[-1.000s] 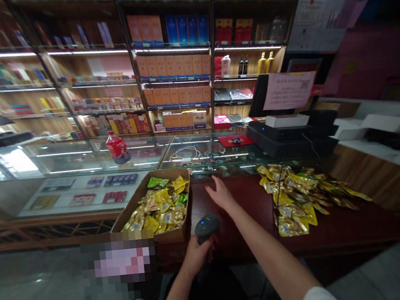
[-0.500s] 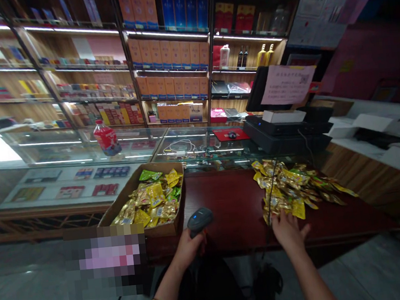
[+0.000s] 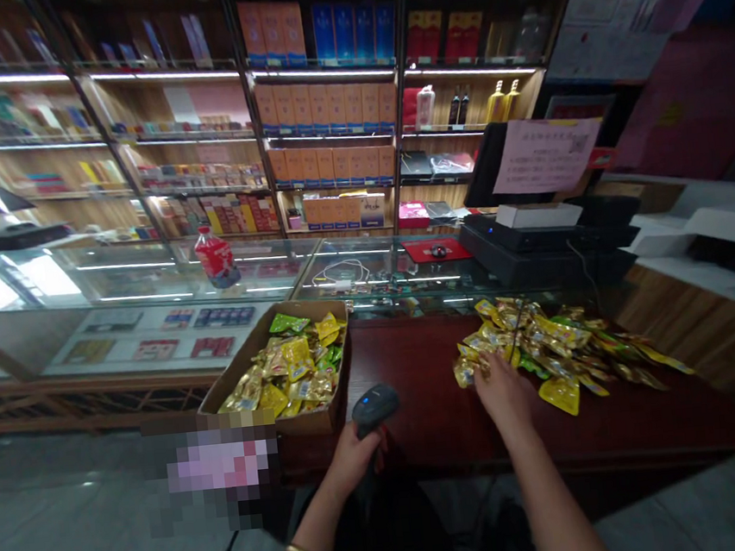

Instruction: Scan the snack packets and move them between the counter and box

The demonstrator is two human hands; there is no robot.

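My left hand (image 3: pixel 357 457) is wrapped round the handle of a dark barcode scanner (image 3: pixel 375 406), held over the front of the dark red table (image 3: pixel 408 358). At the near left edge of a pile of gold, yellow and green snack packets (image 3: pixel 562 343), my right hand (image 3: pixel 500 384) has its fingers closed on a gold snack packet (image 3: pixel 464 372). The fingertips are partly hidden behind the hand and the packets. To the left of the scanner stands an open cardboard box (image 3: pixel 320 420) filled with similar packets.
Behind the table runs a glass display counter (image 3: pixel 263 272) with a red bottle (image 3: pixel 215 257) on it. A monitor (image 3: pixel 483 165) and a black cash drawer (image 3: pixel 514 248) stand at the back right. Shelves of boxed goods (image 3: pixel 325 106) line the wall.
My right hand has moved left and slightly up along the pile, drawing a gold packet out at the near left side. The left hand still holds the scanner. The view has shifted slightly.
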